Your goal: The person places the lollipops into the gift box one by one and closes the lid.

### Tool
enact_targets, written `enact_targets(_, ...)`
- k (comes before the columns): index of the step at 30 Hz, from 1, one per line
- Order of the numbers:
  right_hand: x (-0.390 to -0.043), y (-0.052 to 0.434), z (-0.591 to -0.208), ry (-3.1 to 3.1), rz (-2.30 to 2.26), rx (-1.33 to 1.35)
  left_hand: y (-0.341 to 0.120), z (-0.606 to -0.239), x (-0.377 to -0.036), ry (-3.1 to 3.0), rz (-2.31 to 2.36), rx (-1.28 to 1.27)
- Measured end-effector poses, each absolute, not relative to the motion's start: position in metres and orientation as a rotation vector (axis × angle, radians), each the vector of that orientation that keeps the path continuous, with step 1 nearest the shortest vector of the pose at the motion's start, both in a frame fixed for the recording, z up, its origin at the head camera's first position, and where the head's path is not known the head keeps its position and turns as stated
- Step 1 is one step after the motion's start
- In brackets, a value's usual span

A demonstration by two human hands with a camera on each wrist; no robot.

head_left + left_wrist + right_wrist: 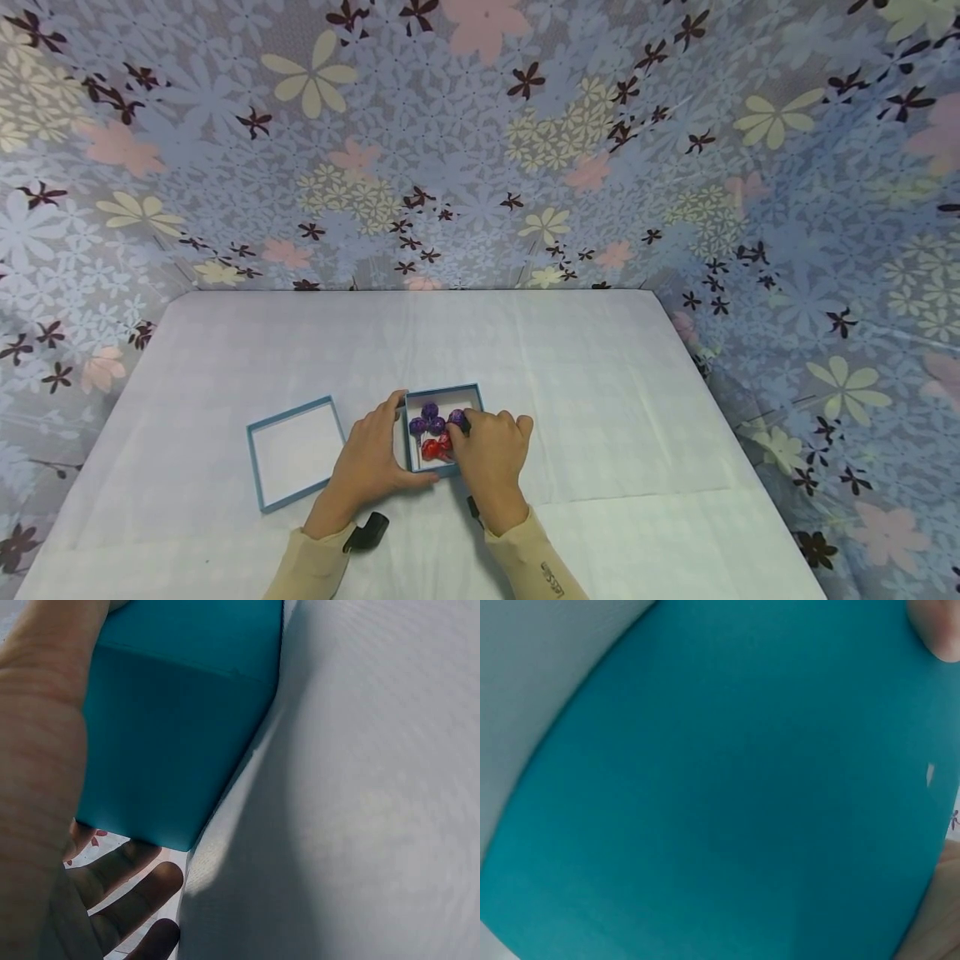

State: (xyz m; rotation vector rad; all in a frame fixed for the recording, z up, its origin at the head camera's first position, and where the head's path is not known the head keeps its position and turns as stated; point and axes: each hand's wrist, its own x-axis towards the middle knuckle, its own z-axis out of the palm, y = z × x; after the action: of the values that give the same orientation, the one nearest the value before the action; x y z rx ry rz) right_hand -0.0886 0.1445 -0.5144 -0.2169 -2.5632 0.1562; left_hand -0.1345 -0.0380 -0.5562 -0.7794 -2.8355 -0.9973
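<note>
Box point(442, 392) between both hands' fingers point(390, 410)

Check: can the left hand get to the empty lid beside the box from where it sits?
Probably yes. The left hand holds the box by its left wall, and the lid lies just left of it on bare tablecloth, nothing between.

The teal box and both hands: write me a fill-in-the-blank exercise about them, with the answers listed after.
1. The teal box holds purple and ____ wrapped pieces.
2. The empty lid lies on the ____ side of the box, seen from the person.
3. The left hand holds the box while the right hand reaches ____ it.
4. The table is covered with a ____ cloth.

Missing words: red; left; into; white
</note>
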Motion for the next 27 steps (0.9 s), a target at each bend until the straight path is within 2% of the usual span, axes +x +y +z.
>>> enact_targets(27, -0.0841, 0.1498, -0.5112, -2.525, 0.28, -0.143, -0.0382, -0.5543, -0.1335, -2.853, -1.008, -0.78)
